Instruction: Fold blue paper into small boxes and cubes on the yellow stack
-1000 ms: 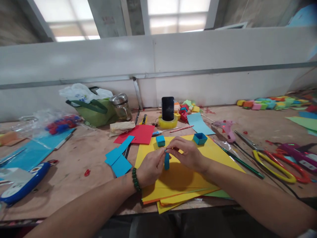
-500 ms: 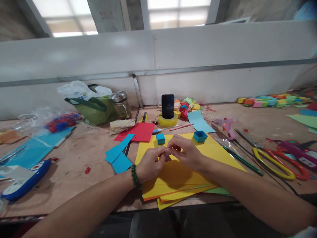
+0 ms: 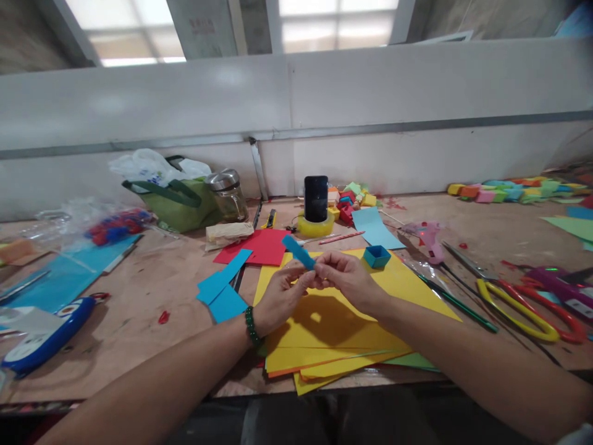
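Note:
A blue paper strip [image 3: 297, 251] slants up and left out of my fingers, above a stack of yellow paper [image 3: 393, 309]. My left hand [image 3: 283, 293], with a green bead bracelet at the wrist, pinches its lower end from the left. The fingertips of my right hand [image 3: 345, 278] close on the same end, touching the left ones, and they hide that end of the strip. Just beyond my right hand sits a small open blue paper box [image 3: 377, 256]. Left of my left hand lie cut blue paper pieces [image 3: 227, 296].
Red paper [image 3: 259, 244] and a phone [image 3: 315, 198] propped in a yellow tape roll [image 3: 315, 226] stand further back. To the right are a pink glue gun [image 3: 430, 240], yellow-and-red-handled scissors [image 3: 509, 303] and a green pencil [image 3: 458, 303]. A blue-and-white tool [image 3: 50, 337] lies left.
The blue paper between my hands now shows as a longer strip pointing up and left; before, only a short block-like blue shape showed behind my fingers. My left hand has shifted slightly left.

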### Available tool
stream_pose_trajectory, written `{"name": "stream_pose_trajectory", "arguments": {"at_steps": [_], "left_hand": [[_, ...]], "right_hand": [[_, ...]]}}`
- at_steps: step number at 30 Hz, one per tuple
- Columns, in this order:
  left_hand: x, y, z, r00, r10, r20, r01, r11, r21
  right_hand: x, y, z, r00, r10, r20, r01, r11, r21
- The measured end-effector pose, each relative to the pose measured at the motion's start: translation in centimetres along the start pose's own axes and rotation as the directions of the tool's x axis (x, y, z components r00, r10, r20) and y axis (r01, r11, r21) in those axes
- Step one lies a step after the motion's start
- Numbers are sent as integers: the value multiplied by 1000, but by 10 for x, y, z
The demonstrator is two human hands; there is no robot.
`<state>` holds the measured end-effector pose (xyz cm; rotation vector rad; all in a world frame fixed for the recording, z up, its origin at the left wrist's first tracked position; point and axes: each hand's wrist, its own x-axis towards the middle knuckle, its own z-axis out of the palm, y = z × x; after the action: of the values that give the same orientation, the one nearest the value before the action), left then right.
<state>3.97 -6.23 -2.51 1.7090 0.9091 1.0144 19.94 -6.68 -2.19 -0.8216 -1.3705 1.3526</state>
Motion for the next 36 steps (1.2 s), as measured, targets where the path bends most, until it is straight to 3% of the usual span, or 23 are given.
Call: {"name": "stream_pose_trajectory", "arguments": {"at_steps": [4,8,10,15,22,28,33,36], "left_hand": [[-3,-1,-1,998,55,-30,-50,989,140],[-6,-4,-3,994,54,94,-85,931,356],[-7,-4,-2,991,45,125,-91,918,385],[-6,3,0,991,61,120,-96,946,308],[-11,13,-2,980,130,152,-184,883,432],[-11,13,0,988,45,149,-92,940,329],[-11,14,2,989,-52,137,46,998,48],[-9,13,3,982,-115,153,130,987,-93]], "right_hand": [[-2,4,-2,996,-88,-9,83,965,-248],[-3,3,-8,975,-212,69,222,888,-402],[-4,3,-10,951,-291,107,307,838,-452],[-5,0,-14,846,-511,155,498,652,-572],[-9,-5,-19,642,-654,400,704,296,-645],[-11,-11,-14,512,-688,514,758,80,-648],[-11,-16,-13,403,-637,657,784,-131,-607],[-10,-16,-15,387,-595,704,784,-190,-591]]}}
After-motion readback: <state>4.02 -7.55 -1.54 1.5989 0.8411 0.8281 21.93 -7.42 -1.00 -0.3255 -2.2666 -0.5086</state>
